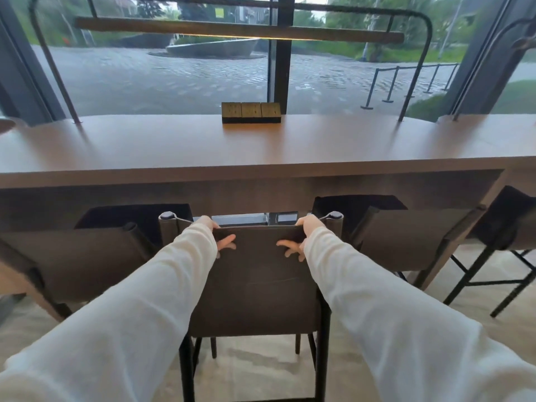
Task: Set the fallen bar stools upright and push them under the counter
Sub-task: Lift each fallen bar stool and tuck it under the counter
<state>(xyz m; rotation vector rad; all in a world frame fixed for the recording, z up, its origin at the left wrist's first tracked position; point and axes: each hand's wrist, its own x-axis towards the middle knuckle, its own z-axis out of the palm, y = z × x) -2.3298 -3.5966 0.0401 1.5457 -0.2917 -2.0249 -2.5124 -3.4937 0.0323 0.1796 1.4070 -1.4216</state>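
Left stool (78, 256) upright, seat tucked under the tabletop (261, 149). Left hand (216, 235) and right hand (301, 236) both clamped over the top edge of the middle stool (258, 282) backrest, fingers curled down its near face. Middle stool upright on the floor, just at the tabletop edge. Right stool (406, 236) upright, tucked under; another stool (510, 224) far right.

Your middle stool (258, 274) stands upright before the counter (261, 152), your hands on its backrest top. One stool (75, 256) sits left, two right (412, 239) (510, 221), seats apparently under the counter. A block (251, 112) rests on the counter's far edge, window (162, 76) behind.
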